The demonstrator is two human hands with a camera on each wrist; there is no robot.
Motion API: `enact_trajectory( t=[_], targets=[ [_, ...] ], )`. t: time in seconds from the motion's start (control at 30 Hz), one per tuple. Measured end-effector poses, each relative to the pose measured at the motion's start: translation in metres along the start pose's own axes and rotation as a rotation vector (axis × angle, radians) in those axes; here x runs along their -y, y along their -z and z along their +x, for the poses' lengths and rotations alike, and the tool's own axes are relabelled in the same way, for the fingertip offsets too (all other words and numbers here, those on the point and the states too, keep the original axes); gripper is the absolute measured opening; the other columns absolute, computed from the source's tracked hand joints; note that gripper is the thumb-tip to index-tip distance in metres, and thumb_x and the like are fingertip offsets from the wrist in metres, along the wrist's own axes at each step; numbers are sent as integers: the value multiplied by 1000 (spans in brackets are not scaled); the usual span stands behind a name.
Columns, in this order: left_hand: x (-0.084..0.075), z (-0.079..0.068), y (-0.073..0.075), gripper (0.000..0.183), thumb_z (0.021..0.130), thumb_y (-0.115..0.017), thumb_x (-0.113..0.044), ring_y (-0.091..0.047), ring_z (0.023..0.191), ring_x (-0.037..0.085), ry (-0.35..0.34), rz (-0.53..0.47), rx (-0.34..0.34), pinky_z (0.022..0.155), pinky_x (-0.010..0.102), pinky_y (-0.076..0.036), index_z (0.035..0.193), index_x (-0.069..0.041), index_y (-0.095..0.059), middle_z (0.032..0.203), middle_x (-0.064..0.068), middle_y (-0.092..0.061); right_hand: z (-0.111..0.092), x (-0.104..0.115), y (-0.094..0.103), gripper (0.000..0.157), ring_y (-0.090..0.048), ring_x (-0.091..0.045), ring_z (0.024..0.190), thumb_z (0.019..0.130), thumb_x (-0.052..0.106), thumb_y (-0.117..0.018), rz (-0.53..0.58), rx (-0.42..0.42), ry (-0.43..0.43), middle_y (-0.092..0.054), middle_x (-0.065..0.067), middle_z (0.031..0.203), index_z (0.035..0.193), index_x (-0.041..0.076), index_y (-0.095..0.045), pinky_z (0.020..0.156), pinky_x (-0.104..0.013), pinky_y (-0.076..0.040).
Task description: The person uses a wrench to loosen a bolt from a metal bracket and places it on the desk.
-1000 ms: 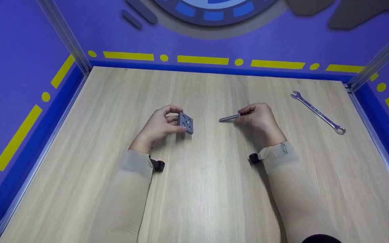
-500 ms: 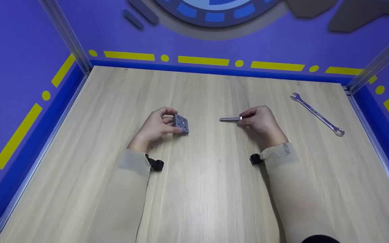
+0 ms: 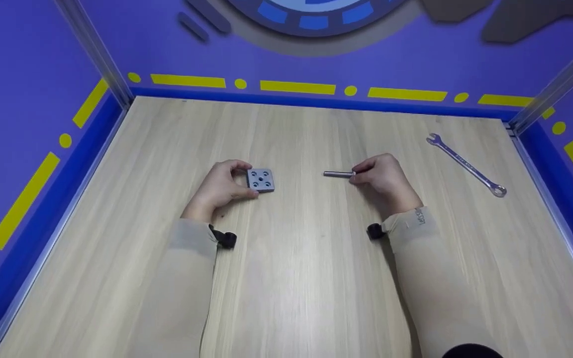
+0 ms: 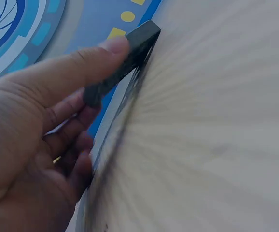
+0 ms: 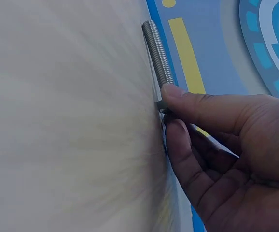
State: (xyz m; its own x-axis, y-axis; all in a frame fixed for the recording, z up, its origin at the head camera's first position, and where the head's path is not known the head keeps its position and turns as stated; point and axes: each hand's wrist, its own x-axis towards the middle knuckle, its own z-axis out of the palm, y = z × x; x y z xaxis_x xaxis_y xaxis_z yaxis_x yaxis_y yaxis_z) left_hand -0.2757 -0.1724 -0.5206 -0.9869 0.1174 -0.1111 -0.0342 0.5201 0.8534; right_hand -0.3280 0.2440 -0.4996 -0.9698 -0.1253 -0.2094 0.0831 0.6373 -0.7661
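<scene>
My left hand (image 3: 218,186) holds a square grey metal block (image 3: 265,180) by its edges, thumb on the near side and fingers on the far side. Several round holes show in the face turned up. In the left wrist view the block (image 4: 145,37) appears edge-on, close to the tabletop. Across from it, my right hand (image 3: 382,179) pinches a metal bolt (image 3: 337,174) at its head end. The bolt lies roughly level, its tip pointing left at the block, with a gap between them. Threads on the bolt (image 5: 159,55) are plain in the right wrist view; fingers partly hide the head.
A combination wrench (image 3: 467,165) lies at an angle on the right of the wooden table (image 3: 296,278). Blue panels (image 3: 306,69) with yellow marks stand along the back and sides, joined by metal posts (image 3: 95,44).
The block has moved slightly left and turned from tilted to nearly flat, holes facing up. The bolt has swung from slanting to nearly level, while the right hand has barely moved.
</scene>
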Motion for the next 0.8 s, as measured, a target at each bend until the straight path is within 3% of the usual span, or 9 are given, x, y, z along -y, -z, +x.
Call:
enact_trajectory(
  t=[0.13,0.23,0.6,0.8],
  targets=[
    [2,-2,1,75,80,-104,-15,-45,145,32,34,105,-23,137,47,-39,148,-9,-72,154,12,-66,0,2,-1,31,-69,-28,114,93,8,-92,-23,3,10,-81,-22,129,123,2,-86,92,-28,-57],
    [1,-3,0,76,81,-104,-16,-43,147,33,46,122,-18,138,46,-38,149,-9,-71,157,12,-64,0,2,-1,31,-70,-30,115,93,8,-92,-37,4,14,-82,-21,126,123,3,-86,97,-33,-58],
    [0,-7,0,80,82,-102,-18,-43,150,33,64,121,22,141,49,-34,153,-11,-65,161,10,-61,-3,-4,-2,30,-66,-25,105,93,7,-92,-33,19,22,-81,-17,119,122,2,-86,88,-28,-55],
    [4,-6,3,88,86,-101,-32,-43,153,32,68,57,36,140,52,-36,160,-14,-58,164,9,-57,-2,-5,-1,36,-66,-20,103,94,8,-90,16,57,10,-79,-16,125,128,1,-81,82,-21,-58]
  ],
)
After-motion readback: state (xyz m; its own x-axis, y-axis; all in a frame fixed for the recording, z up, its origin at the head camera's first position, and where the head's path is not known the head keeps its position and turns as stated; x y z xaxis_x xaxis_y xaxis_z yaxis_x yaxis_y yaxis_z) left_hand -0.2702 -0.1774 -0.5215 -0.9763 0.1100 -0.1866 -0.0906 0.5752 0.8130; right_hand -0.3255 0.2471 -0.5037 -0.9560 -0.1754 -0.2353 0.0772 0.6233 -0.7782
